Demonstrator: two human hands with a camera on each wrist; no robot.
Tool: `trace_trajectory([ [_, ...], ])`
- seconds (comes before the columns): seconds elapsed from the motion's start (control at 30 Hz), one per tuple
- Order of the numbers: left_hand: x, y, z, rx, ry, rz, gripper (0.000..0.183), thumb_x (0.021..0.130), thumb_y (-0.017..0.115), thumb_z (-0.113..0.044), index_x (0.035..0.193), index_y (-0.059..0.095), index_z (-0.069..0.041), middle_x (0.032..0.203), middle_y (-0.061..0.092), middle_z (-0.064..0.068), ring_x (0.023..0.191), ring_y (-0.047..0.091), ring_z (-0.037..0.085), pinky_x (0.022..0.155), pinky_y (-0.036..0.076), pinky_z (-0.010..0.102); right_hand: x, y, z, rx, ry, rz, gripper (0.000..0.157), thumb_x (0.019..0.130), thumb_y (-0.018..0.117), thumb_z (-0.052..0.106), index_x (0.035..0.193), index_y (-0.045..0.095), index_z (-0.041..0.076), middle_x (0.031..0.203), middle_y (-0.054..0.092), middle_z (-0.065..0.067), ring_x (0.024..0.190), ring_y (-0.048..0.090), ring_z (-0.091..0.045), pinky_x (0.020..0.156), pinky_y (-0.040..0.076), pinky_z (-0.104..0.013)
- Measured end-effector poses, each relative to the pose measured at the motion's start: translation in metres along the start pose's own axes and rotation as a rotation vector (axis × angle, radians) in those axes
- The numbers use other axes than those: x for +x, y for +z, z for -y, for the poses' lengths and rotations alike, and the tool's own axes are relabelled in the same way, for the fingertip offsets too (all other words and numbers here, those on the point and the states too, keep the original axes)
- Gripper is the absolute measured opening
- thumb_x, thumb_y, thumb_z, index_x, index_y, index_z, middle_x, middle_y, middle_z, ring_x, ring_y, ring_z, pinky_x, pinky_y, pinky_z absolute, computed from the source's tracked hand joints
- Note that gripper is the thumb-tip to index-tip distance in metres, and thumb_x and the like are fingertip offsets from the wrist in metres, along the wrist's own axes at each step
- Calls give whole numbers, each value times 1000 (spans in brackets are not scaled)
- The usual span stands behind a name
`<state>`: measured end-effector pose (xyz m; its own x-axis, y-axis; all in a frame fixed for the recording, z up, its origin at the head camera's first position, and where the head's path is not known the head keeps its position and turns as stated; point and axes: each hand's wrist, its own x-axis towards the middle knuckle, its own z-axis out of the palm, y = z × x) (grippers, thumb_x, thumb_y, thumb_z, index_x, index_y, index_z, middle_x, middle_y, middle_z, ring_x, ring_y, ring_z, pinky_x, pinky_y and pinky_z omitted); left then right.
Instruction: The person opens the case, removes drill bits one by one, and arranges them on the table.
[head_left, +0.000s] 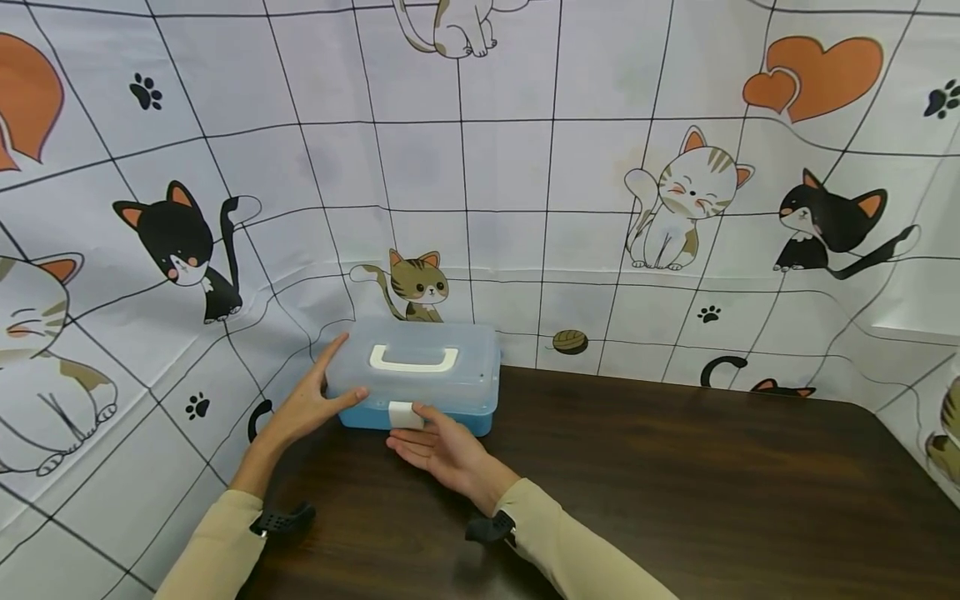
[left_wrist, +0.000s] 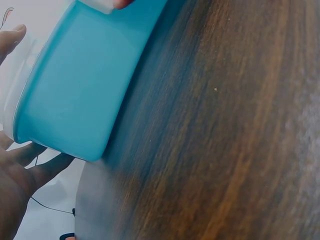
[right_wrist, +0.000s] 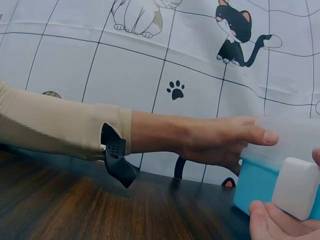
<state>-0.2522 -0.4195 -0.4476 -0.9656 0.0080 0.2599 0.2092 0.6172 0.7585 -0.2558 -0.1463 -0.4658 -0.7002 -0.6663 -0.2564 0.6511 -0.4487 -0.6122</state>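
Note:
A plastic storage box (head_left: 427, 383) with a blue base and a translucent lid sits at the back left of the table, its lid down. A white carrying handle (head_left: 412, 367) lies on the lid. My left hand (head_left: 303, 408) rests against the box's left end, fingers spread along the side and thumb straight over the lid's front edge. At the front, my right hand (head_left: 450, 454) has its thumb on the white latch (head_left: 405, 415) and its fingers just below, pinching it. The right wrist view shows the latch (right_wrist: 297, 187) close up, with fingertips at its lower edge.
The dark wooden table (head_left: 675, 483) extends to the right and toward me. Behind and to the left, a white sheet (head_left: 510, 167) printed with cats and grid lines hangs right against the box. Each wrist carries a black strap (head_left: 491, 527).

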Motion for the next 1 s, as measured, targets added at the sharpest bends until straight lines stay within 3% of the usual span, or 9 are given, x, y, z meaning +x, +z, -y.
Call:
trace_trajectory([
  [0.3,-1,-1,3,-1,3,-1,102,89,80,-42,163,10,-42,169,8,7,149,15,44,106,20,77,2,4,-5,-59,-44,-63,54,98,71,31,132,52,-6,121,63,-33,114,64,-43,101,47,-49],
  [0.63,0,-1,2,-17,7,-4,102,89,79,-43,163,10,-42,167,13,11,145,26,45,105,25,75,-1,9,-6,-94,-74,-115,56,97,72,32,131,52,-7,117,66,-31,107,68,-39,98,50,-47],
  [1.0,-1,0,2,-1,4,-7,101,88,79,-45,163,12,-40,168,10,10,148,20,46,106,21,76,-5,14,-6,-106,-44,-151,64,95,73,39,134,50,-6,115,68,-27,106,69,-36,94,53,-42],
])
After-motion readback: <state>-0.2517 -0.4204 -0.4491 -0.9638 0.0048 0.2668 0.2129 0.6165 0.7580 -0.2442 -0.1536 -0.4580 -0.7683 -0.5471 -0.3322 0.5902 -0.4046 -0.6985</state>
